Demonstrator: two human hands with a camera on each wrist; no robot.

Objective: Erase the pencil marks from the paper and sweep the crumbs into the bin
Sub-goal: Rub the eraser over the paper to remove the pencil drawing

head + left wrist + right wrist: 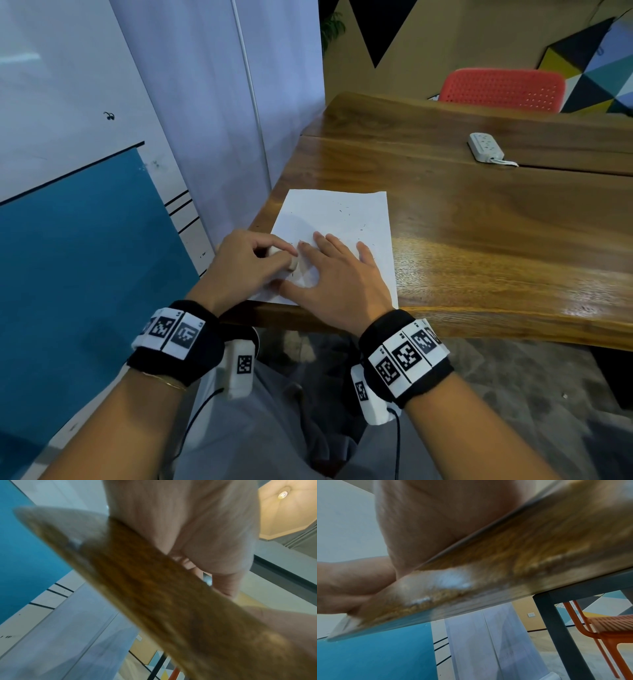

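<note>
Blue and white wall panels [85, 240] fill the left side, next to the corner of a glossy wooden table [479, 240]. At that corner the left hand [246, 263] pinches a small white eraser [291, 262] between curled fingers and thumb, pressing it onto the near left part of a white paper sheet [335, 212]. Just beside it, the right hand [339, 277] lies flat with fingers spread and straight, holding the sheet down. Dark eraser crumbs [346, 210] are scattered over the upper and right areas of the sheet. Farther right on the table sits a white power strip [485, 146], and behind the far edge stands a red perforated chair [503, 89]. Both wrist views are blurred, showing only table edge and palm
</note>
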